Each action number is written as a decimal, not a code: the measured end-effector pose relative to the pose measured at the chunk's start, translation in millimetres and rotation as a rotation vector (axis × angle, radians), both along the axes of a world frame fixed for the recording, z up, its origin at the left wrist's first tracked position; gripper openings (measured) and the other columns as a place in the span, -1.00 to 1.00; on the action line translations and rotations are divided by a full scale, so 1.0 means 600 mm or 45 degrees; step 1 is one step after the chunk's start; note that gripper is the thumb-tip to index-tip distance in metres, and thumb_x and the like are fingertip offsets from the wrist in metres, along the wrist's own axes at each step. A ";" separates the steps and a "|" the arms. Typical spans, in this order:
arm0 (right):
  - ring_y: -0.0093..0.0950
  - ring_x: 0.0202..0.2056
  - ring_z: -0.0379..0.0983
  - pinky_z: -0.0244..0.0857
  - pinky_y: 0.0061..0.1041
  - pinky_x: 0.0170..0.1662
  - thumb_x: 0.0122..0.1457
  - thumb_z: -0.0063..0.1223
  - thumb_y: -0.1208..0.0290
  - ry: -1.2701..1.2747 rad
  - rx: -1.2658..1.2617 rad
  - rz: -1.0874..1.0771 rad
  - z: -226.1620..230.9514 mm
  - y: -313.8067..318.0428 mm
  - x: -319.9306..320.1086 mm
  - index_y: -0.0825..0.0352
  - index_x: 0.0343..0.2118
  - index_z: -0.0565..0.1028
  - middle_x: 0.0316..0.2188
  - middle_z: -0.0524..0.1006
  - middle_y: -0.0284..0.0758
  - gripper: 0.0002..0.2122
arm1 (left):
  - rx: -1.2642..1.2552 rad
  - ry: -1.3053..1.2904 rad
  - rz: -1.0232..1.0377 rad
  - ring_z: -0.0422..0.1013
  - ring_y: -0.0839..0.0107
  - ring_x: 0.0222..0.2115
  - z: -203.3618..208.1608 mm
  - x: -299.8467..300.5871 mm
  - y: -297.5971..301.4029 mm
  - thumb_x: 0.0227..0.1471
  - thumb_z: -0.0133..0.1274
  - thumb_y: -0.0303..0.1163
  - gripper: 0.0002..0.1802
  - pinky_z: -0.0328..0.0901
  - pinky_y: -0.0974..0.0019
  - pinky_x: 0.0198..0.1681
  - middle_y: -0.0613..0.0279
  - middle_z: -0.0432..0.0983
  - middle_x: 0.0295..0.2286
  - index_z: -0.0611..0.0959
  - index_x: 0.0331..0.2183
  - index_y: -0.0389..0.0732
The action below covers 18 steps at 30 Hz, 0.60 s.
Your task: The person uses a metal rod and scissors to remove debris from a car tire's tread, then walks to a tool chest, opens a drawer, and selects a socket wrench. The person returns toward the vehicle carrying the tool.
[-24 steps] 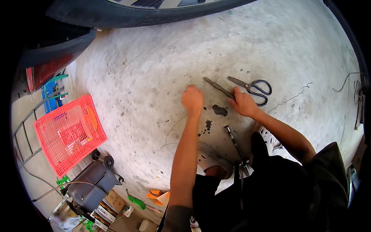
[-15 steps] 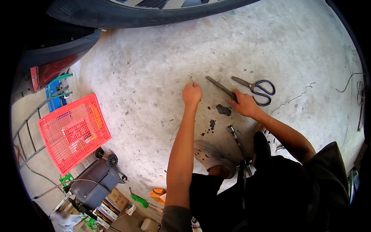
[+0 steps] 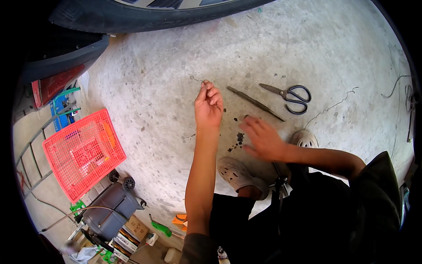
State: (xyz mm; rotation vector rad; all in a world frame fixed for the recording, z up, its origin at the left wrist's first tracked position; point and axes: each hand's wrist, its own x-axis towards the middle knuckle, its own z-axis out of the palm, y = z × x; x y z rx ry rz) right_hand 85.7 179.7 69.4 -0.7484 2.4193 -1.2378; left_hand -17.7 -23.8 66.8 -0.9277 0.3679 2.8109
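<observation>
My left hand (image 3: 209, 108) is turned palm up, its thumb and fingers pinched on a short, thin wire (image 3: 196, 79) with a small loop at its far end. My right hand (image 3: 266, 140), a little blurred, hovers over the floor with its fingers stretched out and nothing in them. Beyond that hand a dark metal rod (image 3: 255, 103) with tapered ends lies slantwise. Black-handled scissors (image 3: 293, 97) rest to the rod's right, blades pointing left.
A longer crooked wire (image 3: 335, 105) runs over the concrete at right. My clog-shod feet are near; a ratchet handle (image 3: 277, 170) is partly hidden by my right arm. At left stand a red plastic basket (image 3: 85, 152) and a grey wheeled case (image 3: 107, 211). A vehicle tire (image 3: 145, 20) borders the far side.
My right hand has let go of the metal rod and drawn back toward me. My left hand has turned palm up and lifted slightly, bringing the looped wire into sight.
</observation>
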 end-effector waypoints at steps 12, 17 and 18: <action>-0.40 -0.17 0.45 0.32 -0.41 -0.09 0.11 -0.03 0.50 -1.681 -1.352 0.634 0.057 -0.146 0.100 0.44 -0.11 0.37 -0.27 0.52 -0.25 -0.73 | -1.351 -0.279 0.350 0.13 0.58 -0.60 -0.023 -0.065 0.083 0.23 -0.19 -0.39 -0.80 0.07 0.45 -0.58 0.38 0.29 -0.57 0.40 -0.46 -0.19; -0.29 -0.37 0.51 0.39 -0.38 -0.27 0.01 0.01 0.50 -0.946 -0.929 0.279 0.043 -0.110 0.093 0.42 -0.17 0.38 -0.51 0.53 -0.23 -0.71 | -1.743 -0.351 0.207 0.16 0.57 -0.62 -0.096 -0.009 0.019 0.21 -0.18 -0.39 -0.81 0.10 0.46 -0.58 0.35 0.31 -0.60 0.42 -0.45 -0.19; -0.20 -0.19 0.46 0.34 -0.38 -0.11 -0.04 0.06 0.44 -1.037 -0.577 0.258 0.046 -0.097 0.076 0.43 -0.09 0.36 -0.32 0.51 -0.11 -0.60 | -1.673 -0.457 0.273 0.17 0.57 -0.62 -0.121 0.011 -0.001 0.20 -0.17 -0.39 -0.80 0.11 0.45 -0.58 0.34 0.33 -0.61 0.43 -0.45 -0.23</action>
